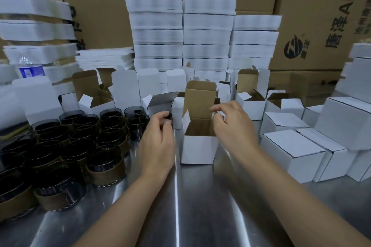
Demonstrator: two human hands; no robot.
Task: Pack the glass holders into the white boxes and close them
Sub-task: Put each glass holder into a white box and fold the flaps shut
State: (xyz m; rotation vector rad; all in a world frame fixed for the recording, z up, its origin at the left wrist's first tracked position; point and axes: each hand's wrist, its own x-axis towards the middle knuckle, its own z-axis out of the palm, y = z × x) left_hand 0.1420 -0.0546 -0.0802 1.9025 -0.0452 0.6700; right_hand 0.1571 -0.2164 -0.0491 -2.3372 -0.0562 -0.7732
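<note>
An open white box (pixel 198 147) stands on the steel table (pixel 180 202) in the middle, lid flap upright, brown inside, with nothing visible in it. My right hand (pixel 232 126) is at the box's right top edge, thumb and forefinger pinched on its small side flap. My left hand (pixel 158 140) hovers by the box's left side with fingers curled; a small dark shape shows at the fingertips, and I cannot tell if it is held. Several dark glass holders (pixel 105 163) with brown bands crowd the table at the left.
Closed white boxes (pixel 291 153) are stacked at the right. A row of open white boxes (pixel 94 96) stands behind. Stacks of white foam pads (pixel 158 32) rise at the back against brown cartons (pixel 313 16). A water bottle (pixel 28 67) stands far left.
</note>
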